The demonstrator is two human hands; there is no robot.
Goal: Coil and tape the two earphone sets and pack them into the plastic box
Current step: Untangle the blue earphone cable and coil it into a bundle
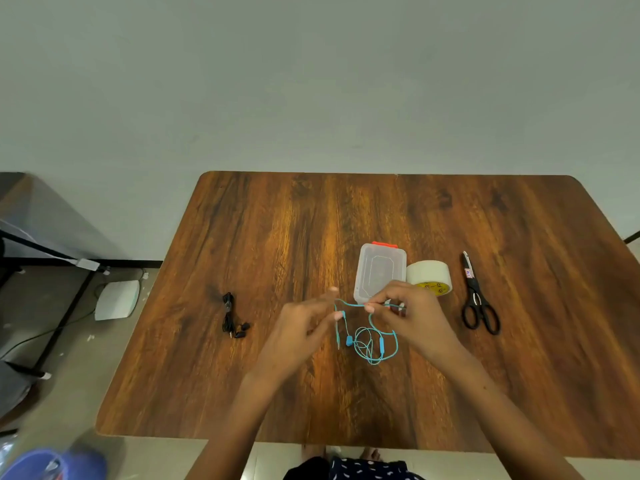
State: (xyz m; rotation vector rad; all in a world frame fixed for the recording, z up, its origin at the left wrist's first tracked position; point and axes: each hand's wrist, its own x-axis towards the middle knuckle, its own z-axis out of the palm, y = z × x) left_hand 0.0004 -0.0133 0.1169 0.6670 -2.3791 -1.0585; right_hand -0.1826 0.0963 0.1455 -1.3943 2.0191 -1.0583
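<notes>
Hands: right hand (pixel 403 311) pinches teal earphone cable (pixel 375 346); left hand (pixel 304 327), fingers lightly hooking it. Risk: hanging loops tangle, earbuds snagging the coil.

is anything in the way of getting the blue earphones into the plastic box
Yes: the plastic box has its lid closed, so it must be opened first. The blue earphones, held by both hands, lie just in front of it with nothing between.

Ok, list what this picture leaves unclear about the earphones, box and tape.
- Plastic box, head view: near corner behind the right hand; latched or not, unclear.
- Tape roll: label too small to read.
- Blue earphones: tangle too fine to trace.
- Left hand: blurred fingertips.
- Black earphones: whether taped, too small.
</notes>
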